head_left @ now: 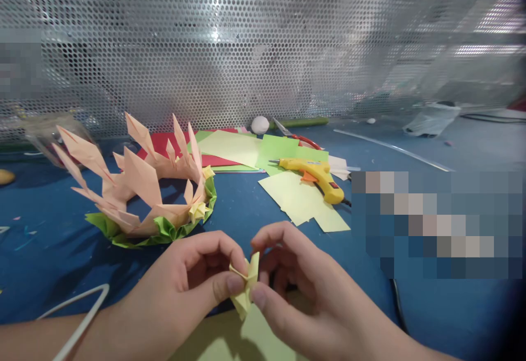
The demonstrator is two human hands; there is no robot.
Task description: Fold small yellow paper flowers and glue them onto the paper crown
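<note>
One clear plastic tub (47, 137) stands at the far left of the blue surface (230, 207), its contents too blurred to tell. The small pale-yellow folded paper piece (246, 288) is between the two hands, just above a pale-green paper sheet (230, 336). The left hand (164, 284) is nearly closed, pinching the piece between thumb and index finger. The right hand (316, 276) is half open with its fingers curled, its thumb against the piece's right edge; whether it grips cannot be told. Beyond the left hand sits a peach spiked paper crown (142, 177) with a crinkled green paper base and yellow paper stars; beyond the right, a yellow glue gun with an orange trigger (314, 172) lies across paper sheets
</note>
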